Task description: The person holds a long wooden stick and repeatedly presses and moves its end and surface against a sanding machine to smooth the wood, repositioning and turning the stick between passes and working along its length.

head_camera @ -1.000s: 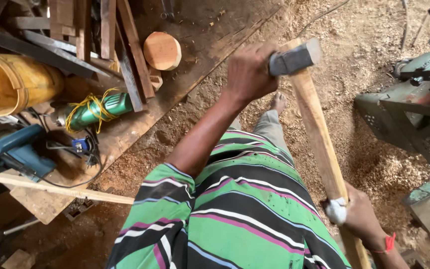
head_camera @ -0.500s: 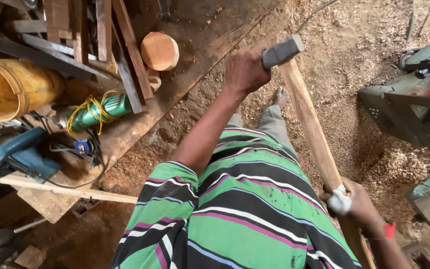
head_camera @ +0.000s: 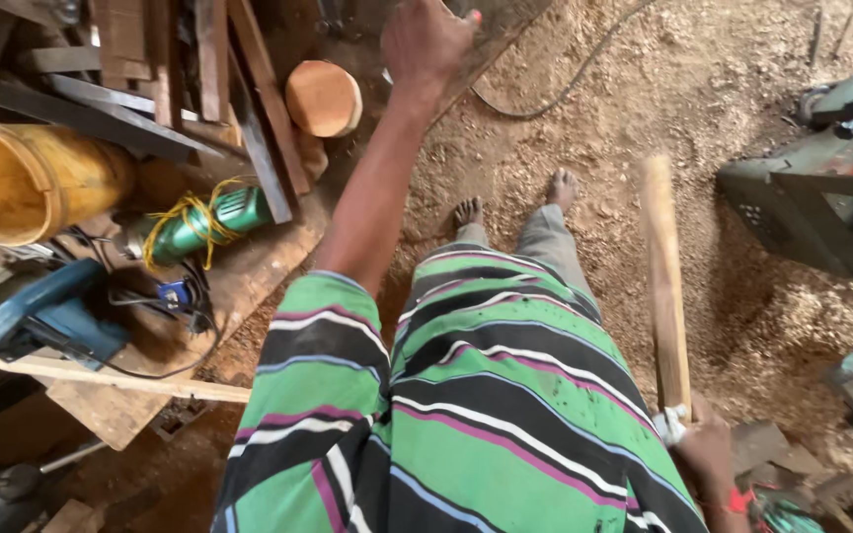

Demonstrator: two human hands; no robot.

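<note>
Stick: bare, matt wood, held in the right hand. Shirt: striped cloth. Floor: rough with sawdust. Bucket, left of the fingers: yellow plastic, scuffed. Disc: smooth wood.

sawdust-floored woodworking workshop

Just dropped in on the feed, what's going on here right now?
A person in a green striped shirt stands barefoot on a sawdust-covered floor. The right hand grips the lower end of a long pale wooden stick that points away from the body. The left hand is raised at arm's length; whether it holds anything cannot be told. To the left lie a yellow plastic bucket, a green power tool and a blue circular saw.
</note>
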